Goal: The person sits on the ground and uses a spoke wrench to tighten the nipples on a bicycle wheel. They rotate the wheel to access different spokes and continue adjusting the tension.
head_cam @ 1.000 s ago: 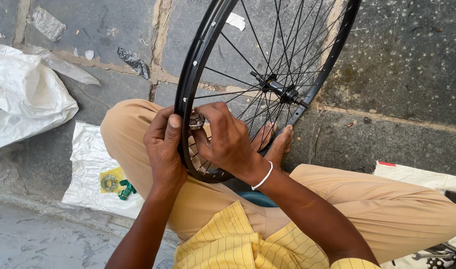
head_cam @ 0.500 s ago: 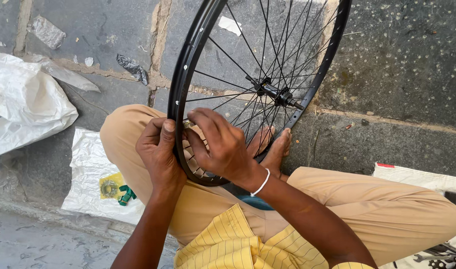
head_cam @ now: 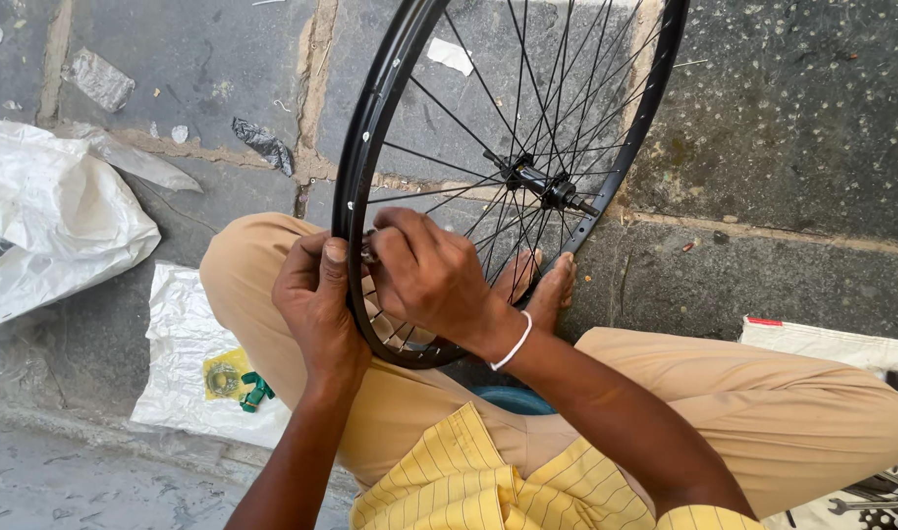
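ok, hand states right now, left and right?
Left hand: closed around the black wheel rim, thumb on top.
Right hand: fingers pinched on something small at the rim's inner side; what it is cannot be told.

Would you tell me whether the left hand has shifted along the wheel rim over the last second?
Cannot tell. The left hand grips the black rim above the tan trouser knee as before; the view itself drifted, so any slide along the rim is unclear.

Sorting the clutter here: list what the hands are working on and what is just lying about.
In hand: wheel rim, spokes, hub, left hand, right hand.
Lying about: white sack, plastic sheet, green part, spanners, litter.
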